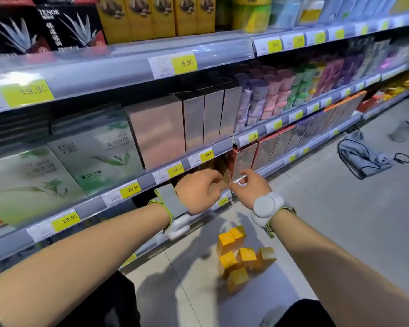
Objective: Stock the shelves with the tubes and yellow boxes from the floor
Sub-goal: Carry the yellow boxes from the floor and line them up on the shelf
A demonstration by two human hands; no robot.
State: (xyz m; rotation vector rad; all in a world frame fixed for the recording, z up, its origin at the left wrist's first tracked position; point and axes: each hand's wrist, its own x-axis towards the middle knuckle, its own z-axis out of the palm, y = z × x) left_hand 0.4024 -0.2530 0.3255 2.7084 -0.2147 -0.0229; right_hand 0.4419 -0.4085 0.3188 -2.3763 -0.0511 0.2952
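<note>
step: seating a brownish box on the low shelf | left hand and right hand curled at it, grip unclear to me | yellow boxes heaped on floor | I'd push it flush, upright, face out

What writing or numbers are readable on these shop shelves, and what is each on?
"TENOR": black box, top shelf.
"6.90": yellow price tag.
"19.90": yellow tag, far left.
"29.90": tag, and a tag on the shelf edge lower left.
"28.9": tag, cut off.
Green boxes' print and distant tags: too blurred.
</note>
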